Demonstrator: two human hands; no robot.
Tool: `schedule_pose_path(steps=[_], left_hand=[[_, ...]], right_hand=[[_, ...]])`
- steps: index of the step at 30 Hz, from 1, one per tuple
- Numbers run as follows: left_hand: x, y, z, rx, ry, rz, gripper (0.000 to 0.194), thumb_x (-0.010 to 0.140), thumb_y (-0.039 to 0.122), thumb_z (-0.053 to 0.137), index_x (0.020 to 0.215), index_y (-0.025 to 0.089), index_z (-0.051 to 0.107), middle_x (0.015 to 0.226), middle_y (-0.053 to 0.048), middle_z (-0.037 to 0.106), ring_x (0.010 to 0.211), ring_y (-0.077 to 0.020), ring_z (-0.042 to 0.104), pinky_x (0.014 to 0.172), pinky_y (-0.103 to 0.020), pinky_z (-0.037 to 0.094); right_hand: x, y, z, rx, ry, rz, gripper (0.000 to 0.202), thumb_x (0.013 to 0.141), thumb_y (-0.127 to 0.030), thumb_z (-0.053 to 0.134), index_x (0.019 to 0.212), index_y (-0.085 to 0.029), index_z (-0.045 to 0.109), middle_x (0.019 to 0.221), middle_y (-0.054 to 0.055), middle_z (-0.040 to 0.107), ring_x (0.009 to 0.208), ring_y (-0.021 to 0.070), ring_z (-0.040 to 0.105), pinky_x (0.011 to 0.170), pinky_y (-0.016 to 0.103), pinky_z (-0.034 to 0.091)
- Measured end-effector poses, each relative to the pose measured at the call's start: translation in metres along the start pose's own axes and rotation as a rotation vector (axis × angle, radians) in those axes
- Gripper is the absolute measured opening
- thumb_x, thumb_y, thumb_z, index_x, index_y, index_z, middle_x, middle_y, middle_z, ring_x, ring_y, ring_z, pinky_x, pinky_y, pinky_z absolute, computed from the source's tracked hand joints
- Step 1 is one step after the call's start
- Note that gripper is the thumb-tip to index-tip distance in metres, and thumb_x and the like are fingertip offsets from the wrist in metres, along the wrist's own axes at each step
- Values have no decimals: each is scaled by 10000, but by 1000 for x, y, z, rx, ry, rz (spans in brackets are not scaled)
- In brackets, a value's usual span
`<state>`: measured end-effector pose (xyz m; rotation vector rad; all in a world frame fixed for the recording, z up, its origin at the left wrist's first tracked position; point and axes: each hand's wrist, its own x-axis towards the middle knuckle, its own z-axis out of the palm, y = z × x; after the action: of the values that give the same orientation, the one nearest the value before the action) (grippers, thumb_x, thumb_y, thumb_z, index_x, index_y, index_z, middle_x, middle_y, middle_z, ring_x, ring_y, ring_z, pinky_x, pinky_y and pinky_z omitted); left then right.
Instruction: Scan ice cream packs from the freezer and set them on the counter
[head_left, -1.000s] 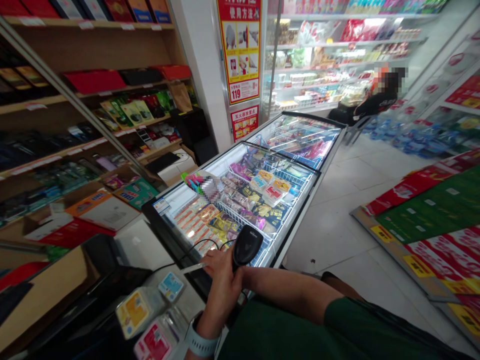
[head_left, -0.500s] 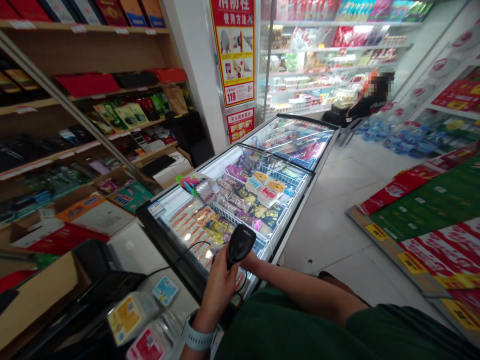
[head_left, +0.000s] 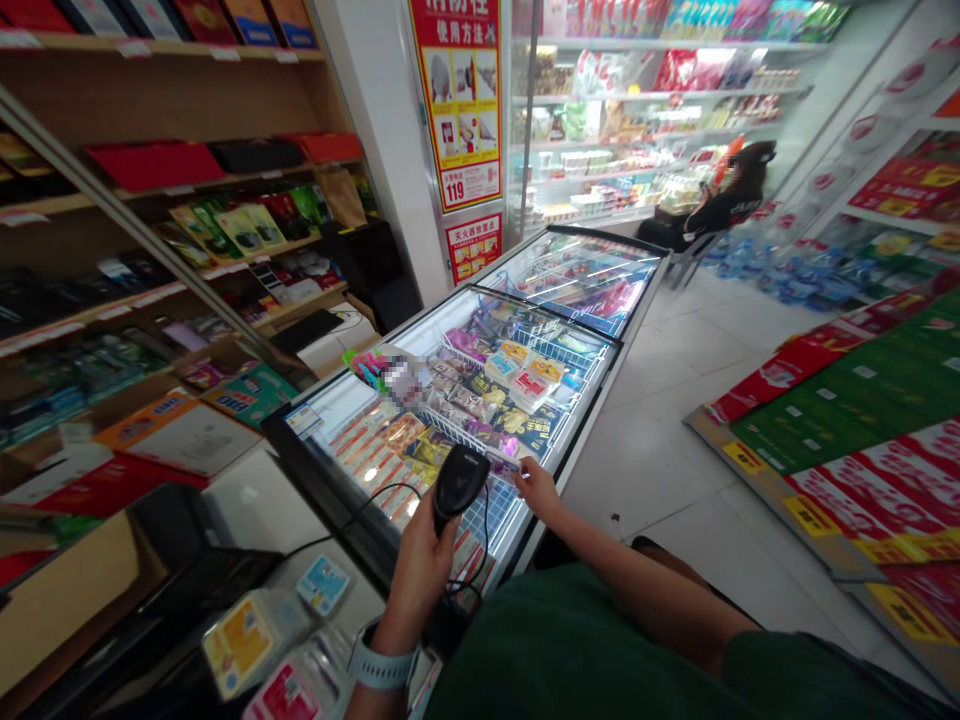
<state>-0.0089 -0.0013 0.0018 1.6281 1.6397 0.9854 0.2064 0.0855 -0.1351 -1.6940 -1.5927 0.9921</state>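
Observation:
My left hand [head_left: 424, 555], with a pale watch band on the wrist, is wrapped round the handle of a black barcode scanner [head_left: 460, 478]. A thin cable [head_left: 486, 520] hangs beside the scanner. To the right, my right hand [head_left: 537, 488] pinches a small, flat, pale thing [head_left: 504, 460] just past the scanner's head; its kind is too small to tell. Both hands are over the glass top of a chest freezer [head_left: 592, 430]. Plastic boxes with coloured labels [head_left: 529, 390] are on the freezer, beyond my right hand.
At the lower left, more labelled plastic boxes [head_left: 238, 640] stand on the counter [head_left: 244, 505]. Shelves with goods [head_left: 180, 190] line the left. Green and red cartons [head_left: 847, 420] are stacked on the right. A seated person [head_left: 720, 205] is near the lit fridge shelves at the back.
My right hand has come out from behind the scanner to the right, and the pale flat thing in it now shows. The scanner has shifted slightly left in view.

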Motion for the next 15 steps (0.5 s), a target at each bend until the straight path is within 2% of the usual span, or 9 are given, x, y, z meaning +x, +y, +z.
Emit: schedule_pose_path(steps=[8,15], left_hand=[[1,7,-1,32,-2,16,442,855,279,490,1269,127,466,1171,-146,622,1120,-254,584,966,-413,452],[0,7,-1,16,8,16,429,841,273,502,1243,125,486,1145,-145,630,1119,-264,584,962,-415,453]], right_hand=[[3,15,-9,-22,64,44,189,795,-305,498,936,-209,581,793,-2,626,649,151,618,589,243,466],[4,18,-20,-51,102,-17,272,811,-261,490,1027,-205,646,963,34,621,744,148,620,736,267,473]])
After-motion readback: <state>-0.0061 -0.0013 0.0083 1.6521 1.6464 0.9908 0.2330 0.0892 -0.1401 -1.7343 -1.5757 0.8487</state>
